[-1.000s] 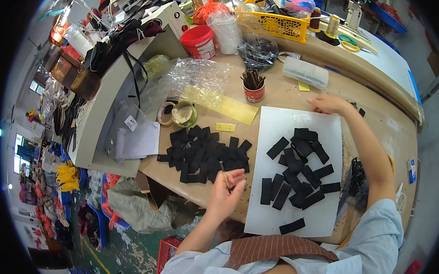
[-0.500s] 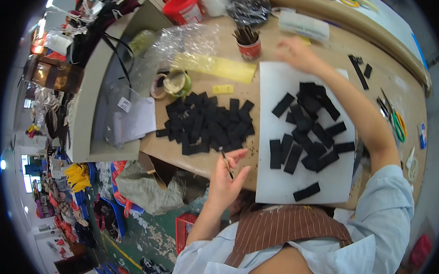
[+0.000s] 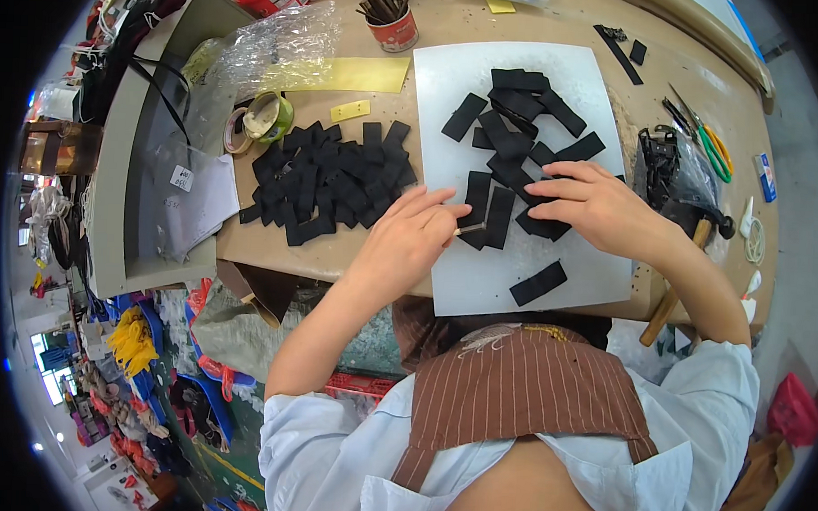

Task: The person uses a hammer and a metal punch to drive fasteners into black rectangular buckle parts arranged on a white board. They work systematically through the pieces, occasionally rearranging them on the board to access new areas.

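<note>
My left hand (image 3: 410, 233) is closed round a slim pen-like tool (image 3: 470, 229), most of which its fingers hide. The tool's tip lies over one of several black fabric pieces (image 3: 499, 218) on a white board (image 3: 462, 293). At the right side of these pieces, my right hand (image 3: 595, 203) rests palm down, fingers stretched out and touching the black strips. Loose rectangles overlap in the board's upper part, and a single black piece (image 3: 538, 283) lies apart near its front edge. Left of the board sits a larger heap of black pieces (image 3: 335, 176).
A red tin of dark sticks (image 3: 393, 28), tape rolls (image 3: 268, 117) and yellow strips (image 3: 350, 109) lie beyond the heap. To the right are a hammer (image 3: 676, 296), scissors with green and orange handles (image 3: 714, 149) and a clear bag of black parts (image 3: 664, 165).
My right hand has come back from the board's far edge onto the black pieces. My left hand has moved rightward to the board with the tool. The view has shifted.
</note>
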Demonstrator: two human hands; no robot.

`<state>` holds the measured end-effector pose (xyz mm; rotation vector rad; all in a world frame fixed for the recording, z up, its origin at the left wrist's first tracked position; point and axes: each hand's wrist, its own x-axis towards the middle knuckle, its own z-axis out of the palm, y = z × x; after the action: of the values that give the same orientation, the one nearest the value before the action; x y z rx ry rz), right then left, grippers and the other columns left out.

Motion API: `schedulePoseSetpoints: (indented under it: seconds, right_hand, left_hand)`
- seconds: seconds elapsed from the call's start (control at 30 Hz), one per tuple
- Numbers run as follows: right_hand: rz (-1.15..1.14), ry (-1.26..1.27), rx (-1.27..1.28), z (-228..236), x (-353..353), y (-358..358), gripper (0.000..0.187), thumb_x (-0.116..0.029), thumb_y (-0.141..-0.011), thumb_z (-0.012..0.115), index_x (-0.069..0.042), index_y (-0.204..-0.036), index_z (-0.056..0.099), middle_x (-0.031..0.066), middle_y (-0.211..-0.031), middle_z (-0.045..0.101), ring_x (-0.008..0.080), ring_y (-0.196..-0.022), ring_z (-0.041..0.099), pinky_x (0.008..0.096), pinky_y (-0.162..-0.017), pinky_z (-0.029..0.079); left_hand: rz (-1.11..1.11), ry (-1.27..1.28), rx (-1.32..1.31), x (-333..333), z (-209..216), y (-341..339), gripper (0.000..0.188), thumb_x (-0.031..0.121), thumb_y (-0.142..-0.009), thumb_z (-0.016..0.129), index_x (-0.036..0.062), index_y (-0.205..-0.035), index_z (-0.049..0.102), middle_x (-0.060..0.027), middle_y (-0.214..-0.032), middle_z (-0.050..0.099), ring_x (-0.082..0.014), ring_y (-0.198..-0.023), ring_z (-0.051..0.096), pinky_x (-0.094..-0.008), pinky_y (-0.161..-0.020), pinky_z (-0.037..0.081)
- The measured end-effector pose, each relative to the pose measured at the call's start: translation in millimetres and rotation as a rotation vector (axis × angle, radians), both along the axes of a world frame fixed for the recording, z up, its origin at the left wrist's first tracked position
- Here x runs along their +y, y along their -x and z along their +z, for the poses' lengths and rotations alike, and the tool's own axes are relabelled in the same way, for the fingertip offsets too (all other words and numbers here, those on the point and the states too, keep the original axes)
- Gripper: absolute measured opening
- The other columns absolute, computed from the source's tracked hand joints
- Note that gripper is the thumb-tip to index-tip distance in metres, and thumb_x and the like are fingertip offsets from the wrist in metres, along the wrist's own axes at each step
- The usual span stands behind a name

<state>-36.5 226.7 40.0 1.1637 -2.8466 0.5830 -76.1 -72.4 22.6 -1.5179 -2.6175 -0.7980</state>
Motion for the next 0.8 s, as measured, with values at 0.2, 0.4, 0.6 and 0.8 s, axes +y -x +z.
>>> schedulePoseSetpoints:
  seconds: [0.2,0.4,0.6,0.8]
  right_hand:
    - [-0.099,0.176,0.114,-8.8,7.7,-13.9,0.027,-0.001,-0.069,0.067,-0.01,-0.094,0.069,0.0045,-0.092,0.062,0.0243,-0.094,0.057,0.037,-0.084,0.045]
    - [-0.259,0.219,0.123,2.1,26.5,-57.3,0.029,0.002,-0.069,0.065,-0.009,-0.095,0.07,0.0055,-0.091,0.062,0.0256,-0.087,0.058,0.0375,-0.08,0.046]
    - [-0.354,0.218,0.04,-12.3,26.0,-94.6,0.04,-0.002,-0.065,0.07,-0.01,-0.105,0.067,0.0079,-0.103,0.062,0.0292,-0.099,0.056,0.0405,-0.085,0.045]
    - [-0.227,0.287,0.011,-12.8,2.1,-92.3,0.042,-0.008,-0.063,0.076,-0.012,-0.104,0.066,0.0031,-0.113,0.061,0.0272,-0.106,0.054,0.0408,-0.088,0.044]
  left_hand:
    - [0.152,-0.048,-0.132,-8.0,-2.3,-56.9,0.026,0.002,-0.072,0.073,0.0029,-0.084,0.05,-0.0095,-0.108,0.067,-0.0276,-0.087,0.063,-0.0385,-0.08,0.049]
    - [0.413,-0.176,-0.194,13.7,-1.7,-77.2,0.033,0.009,-0.071,0.079,0.0025,-0.094,0.057,-0.0076,-0.094,0.067,-0.0227,-0.067,0.056,-0.0343,-0.066,0.046]
    - [0.443,-0.141,-0.101,60.6,-3.5,-53.1,0.037,0.009,-0.069,0.078,0.0045,-0.092,0.049,-0.0068,-0.091,0.062,-0.0277,-0.082,0.056,-0.0387,-0.077,0.041]
    - [0.228,-0.13,-0.197,50.4,-6.2,-29.1,0.033,-0.002,-0.069,0.072,0.006,-0.087,0.046,-0.005,-0.089,0.061,-0.0279,-0.082,0.056,-0.0397,-0.081,0.041]
